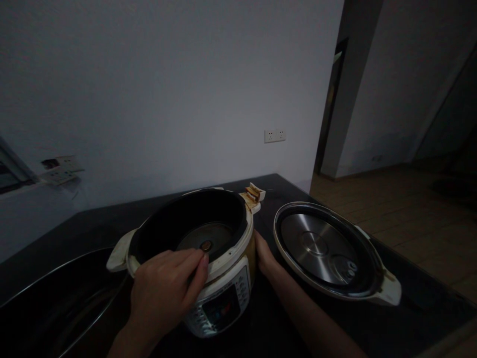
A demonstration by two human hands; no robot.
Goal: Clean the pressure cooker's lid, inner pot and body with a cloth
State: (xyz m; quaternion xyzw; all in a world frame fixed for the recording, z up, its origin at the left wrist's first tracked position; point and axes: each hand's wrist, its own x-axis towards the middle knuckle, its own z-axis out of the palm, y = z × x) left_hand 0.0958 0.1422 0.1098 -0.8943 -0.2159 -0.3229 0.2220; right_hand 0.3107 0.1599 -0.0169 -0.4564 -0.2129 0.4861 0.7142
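Observation:
An electric pressure cooker body (251,248), white with a yellowish side and a button panel on its front, stands lidless on the dark countertop. Inside it is dark, with a round metal plate and a small centre knob at the bottom. My left hand (167,283) is closed over its near rim, fingertips inside the opening. My right hand (264,253) grips its right side, the fingers partly hidden behind the body. A stained hinge bracket (253,194) sticks out at the back right. The cooker's lid (313,243) lies to the right, its steel inner face up.
At the lower left is a large dark basin or sink with a shiny rim (48,273). The countertop (276,184) ends at a wall behind and at an edge on the right. Wall sockets (275,135) sit above it. Beyond the right edge is the floor (372,199).

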